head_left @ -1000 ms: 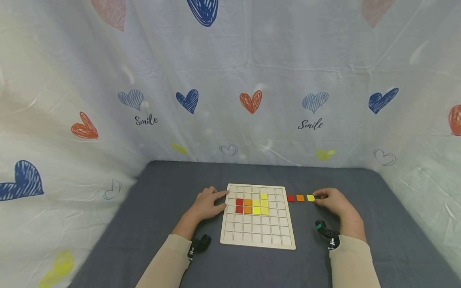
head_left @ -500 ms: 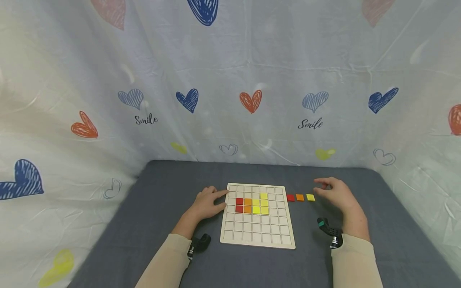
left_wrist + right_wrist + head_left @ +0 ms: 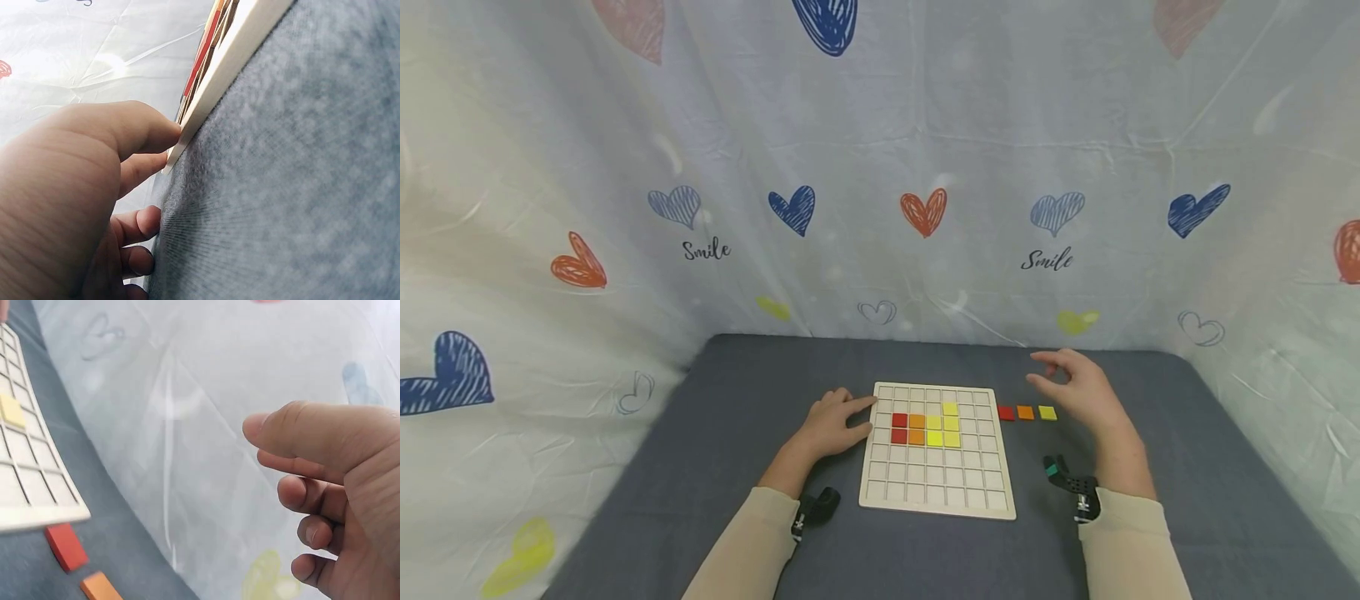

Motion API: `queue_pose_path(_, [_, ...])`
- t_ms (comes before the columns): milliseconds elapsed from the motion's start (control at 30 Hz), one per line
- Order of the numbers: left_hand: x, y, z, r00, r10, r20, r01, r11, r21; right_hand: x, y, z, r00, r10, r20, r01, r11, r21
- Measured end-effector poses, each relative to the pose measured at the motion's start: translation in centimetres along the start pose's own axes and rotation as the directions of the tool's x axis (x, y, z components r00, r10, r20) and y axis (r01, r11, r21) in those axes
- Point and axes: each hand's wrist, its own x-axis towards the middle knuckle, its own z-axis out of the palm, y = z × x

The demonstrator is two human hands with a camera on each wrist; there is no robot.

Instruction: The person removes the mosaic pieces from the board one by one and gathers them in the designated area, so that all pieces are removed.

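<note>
A pale wooden grid board [image 3: 937, 492] lies on the table with red, orange and yellow square tiles in some of its cells. The thumb and a finger of my left hand [image 3: 829, 427] touch the board's left edge; the left wrist view shows the thumb [image 3: 150, 128] against its side. To the board's right a red tile [image 3: 1006, 413], an orange tile [image 3: 1026, 412] and a yellow tile [image 3: 1047, 412] lie in a row on the cloth. Above and behind that row my right hand [image 3: 1078, 390] hovers, thumb and fingers apart, holding nothing.
Dark grey cloth [image 3: 760, 375] covers the table. A white curtain [image 3: 977, 275] printed with hearts hangs behind it and along both sides. Black camera mounts sit on both wrists, the left mount [image 3: 822, 505] close to the board's lower left.
My right hand has let go of the yellow tile, risen off it, then shifted back and leftward. The yellow tile stays in the row. My left hand has not moved.
</note>
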Motion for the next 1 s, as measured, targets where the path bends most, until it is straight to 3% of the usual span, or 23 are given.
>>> queue_pose_path(367, [0.1, 0.1, -0.1, 1.0, -0.017, 0.018, 0.017, 1.0, 0.004, 0.7, -1.9, 3.0, 0.991, -0.123, 0.062, 0.121, 0.992, 0.022])
queue_pose_path(667, [-0.1, 0.2, -0.2, 1.0, -0.011, 0.014, 0.011, 1.0, 0.0, 1.3, -2.8, 6.0, 0.971, -0.197, 0.135, 0.199, 0.98, -0.005])
queue_pose_path(833, [-0.1, 0.4, -0.3, 1.0, -0.013, 0.006, 0.013, 1.0, -0.006, 1.4, -3.3, 7.6, 0.962, -0.193, 0.194, 0.2, 0.98, -0.016])
queue_pose_path(1000, [-0.1, 0.5, -0.4, 1.0, -0.017, 0.001, 0.017, 1.0, -0.002, 1.5, -3.4, 9.1, 0.956, -0.143, 0.256, 0.161, 0.985, -0.053])
